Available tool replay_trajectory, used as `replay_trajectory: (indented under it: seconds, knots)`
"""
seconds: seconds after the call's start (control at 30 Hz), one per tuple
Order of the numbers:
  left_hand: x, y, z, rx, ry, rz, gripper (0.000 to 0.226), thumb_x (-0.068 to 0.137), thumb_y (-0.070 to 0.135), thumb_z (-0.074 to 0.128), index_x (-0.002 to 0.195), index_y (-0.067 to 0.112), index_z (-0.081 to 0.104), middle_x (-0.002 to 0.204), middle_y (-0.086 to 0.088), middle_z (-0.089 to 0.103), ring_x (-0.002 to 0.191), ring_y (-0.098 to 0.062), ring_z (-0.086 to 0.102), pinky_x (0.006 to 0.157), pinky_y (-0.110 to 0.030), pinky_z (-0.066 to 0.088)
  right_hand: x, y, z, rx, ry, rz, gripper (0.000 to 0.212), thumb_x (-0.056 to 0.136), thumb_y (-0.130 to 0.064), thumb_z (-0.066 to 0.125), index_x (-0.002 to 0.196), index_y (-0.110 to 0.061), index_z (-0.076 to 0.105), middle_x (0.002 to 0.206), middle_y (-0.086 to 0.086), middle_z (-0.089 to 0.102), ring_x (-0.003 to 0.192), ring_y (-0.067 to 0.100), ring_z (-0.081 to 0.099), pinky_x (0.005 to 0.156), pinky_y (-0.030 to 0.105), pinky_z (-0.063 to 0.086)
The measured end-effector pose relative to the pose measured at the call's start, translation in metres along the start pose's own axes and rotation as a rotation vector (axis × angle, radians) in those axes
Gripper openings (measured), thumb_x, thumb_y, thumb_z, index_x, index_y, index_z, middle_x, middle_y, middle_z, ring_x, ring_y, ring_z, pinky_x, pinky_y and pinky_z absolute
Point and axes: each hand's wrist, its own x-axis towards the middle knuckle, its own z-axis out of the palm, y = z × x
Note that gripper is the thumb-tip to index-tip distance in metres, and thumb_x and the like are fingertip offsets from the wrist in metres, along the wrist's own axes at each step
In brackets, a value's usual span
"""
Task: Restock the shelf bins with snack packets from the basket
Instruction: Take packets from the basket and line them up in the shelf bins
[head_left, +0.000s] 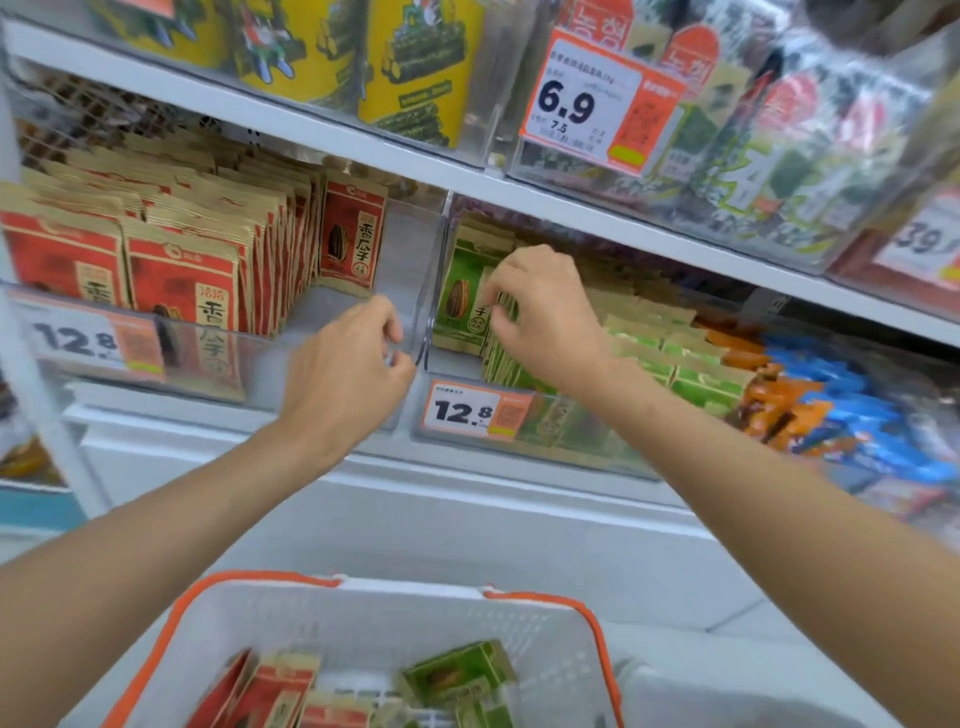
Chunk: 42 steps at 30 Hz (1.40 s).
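The basket (363, 618) is nearest, low down by the person's body. It is white with an orange rim. Inside it lie spare red packets (280, 686) and spare green packets (457, 675), tipped over on their sides.

Higher up, both hands reach to the front edge of the shelf (467, 499). Two clear bins sit there side by side. The left bin (218, 364) has red packets (182, 280) standing in rows, with some bare floor at its right end. The right bin (571, 441) has green packets (467, 306) standing tall, long side up and down.

The right hand (540, 312) is over the right bin. Its fingers curl down and grip the tops of the green packets. The left hand (348, 364) is curled beside the clear wall (434, 270) between the bins. I cannot tell if it pinches that wall or just touches it. It holds no packet.

The spare packets are straight down from the hands, toward the person. I think the right hand is squeezing the green row to make room. The left hand looks freer to dip into the basket. The spare green packets will need turning upright to fit.
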Motion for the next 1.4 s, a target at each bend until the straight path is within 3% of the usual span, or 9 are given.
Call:
replay_trajectory:
  seconds: [0.2, 0.4, 0.53, 0.63, 0.93, 1.0, 1.1, 1.27, 1.4]
  knots:
    - [-0.081, 0.006, 0.009, -0.029, -0.499, -0.242, 0.012, 0.070, 0.036, 0.060, 0.075, 0.026, 0.054, 0.077, 0.005, 0.062, 0.079, -0.025, 0.061, 0.074, -0.035, 0.052, -0.102, -0.049, 0.011, 0.252, -0.099, 0.094, 0.013, 0.073, -0.006, 0.059, 0.083, -0.013, 0.064, 0.083, 0.006, 0.060, 0.080, 0.030, 0.058, 0.068, 0.036, 0.045]
    - [-0.139, -0.027, 0.041, 0.175, -0.950, -0.283, 0.008, 0.085, 0.027, 0.057, 0.077, 0.027, 0.059, 0.093, 0.005, 0.063, 0.086, -0.015, 0.060, 0.083, -0.035, 0.052, -0.208, -0.067, 0.059, 0.332, -0.584, 0.248, 0.021, 0.088, -0.008, 0.051, 0.103, -0.012, 0.065, 0.105, 0.004, 0.062, 0.094, 0.026, 0.059, 0.075, 0.033, 0.042]
    - [-0.160, -0.034, 0.063, 0.290, -1.081, -0.233, 0.009, 0.086, 0.027, 0.056, 0.084, 0.023, 0.063, 0.100, 0.004, 0.065, 0.093, -0.017, 0.061, 0.087, -0.036, 0.052, -0.258, -0.063, 0.101, 0.239, -1.086, 0.320, 0.031, 0.091, -0.007, 0.050, 0.119, -0.012, 0.060, 0.129, 0.010, 0.056, 0.112, 0.028, 0.057, 0.087, 0.034, 0.045]
    - [-0.168, -0.034, 0.078, 0.322, -1.144, -0.201, 0.011, 0.086, 0.023, 0.054, 0.087, 0.019, 0.065, 0.098, 0.004, 0.065, 0.084, -0.016, 0.061, 0.084, -0.037, 0.054, -0.290, -0.064, 0.130, 0.180, -1.259, 0.429, 0.026, 0.089, -0.006, 0.053, 0.113, -0.008, 0.062, 0.120, 0.012, 0.062, 0.108, 0.030, 0.060, 0.084, 0.035, 0.049]
    - [-0.173, -0.047, 0.087, 0.366, -1.215, -0.210, 0.010, 0.089, 0.027, 0.054, 0.091, 0.021, 0.063, 0.103, 0.007, 0.063, 0.094, -0.016, 0.060, 0.086, -0.039, 0.052, -0.374, -0.063, 0.199, 0.317, -1.046, 0.998, 0.023, 0.089, -0.012, 0.057, 0.112, -0.011, 0.056, 0.108, 0.008, 0.064, 0.105, 0.029, 0.061, 0.084, 0.035, 0.049]
    - [-0.169, -0.050, 0.085, 0.362, -1.201, -0.219, 0.011, 0.088, 0.025, 0.055, 0.091, 0.019, 0.064, 0.100, 0.005, 0.065, 0.087, -0.015, 0.062, 0.083, -0.037, 0.053, -0.372, -0.067, 0.200, 0.272, -0.995, 0.953, 0.011, 0.089, -0.008, 0.055, 0.087, -0.015, 0.064, 0.091, 0.006, 0.067, 0.093, 0.027, 0.065, 0.077, 0.032, 0.052]
    - [-0.161, -0.051, 0.084, 0.373, -1.181, -0.224, 0.014, 0.088, 0.023, 0.057, 0.095, 0.016, 0.067, 0.104, 0.002, 0.066, 0.092, -0.018, 0.061, 0.084, -0.034, 0.052, -0.349, -0.068, 0.191, 0.359, -0.985, 0.819, 0.030, 0.093, -0.012, 0.051, 0.065, -0.021, 0.049, 0.077, 0.003, 0.059, 0.080, 0.026, 0.061, 0.068, 0.026, 0.041]
    - [-0.144, -0.050, 0.081, 0.261, -1.156, -0.230, 0.036, 0.092, 0.021, 0.062, 0.126, 0.012, 0.055, 0.131, -0.006, 0.053, 0.117, -0.023, 0.052, 0.092, -0.030, 0.042, -0.275, -0.058, 0.138, 0.518, -0.957, 0.520, 0.019, 0.098, -0.016, 0.050, 0.079, -0.014, 0.050, 0.078, 0.004, 0.054, 0.075, 0.022, 0.050, 0.064, 0.029, 0.034]
    - [-0.132, -0.037, 0.076, -0.019, -1.108, -0.327, 0.050, 0.088, 0.022, 0.071, 0.131, 0.008, 0.050, 0.128, -0.008, 0.054, 0.118, -0.025, 0.053, 0.096, -0.035, 0.045, -0.223, -0.046, 0.079, 0.543, -0.830, 0.442, 0.015, 0.097, -0.015, 0.054, 0.082, -0.010, 0.057, 0.078, 0.004, 0.058, 0.071, 0.018, 0.051, 0.064, 0.028, 0.034]
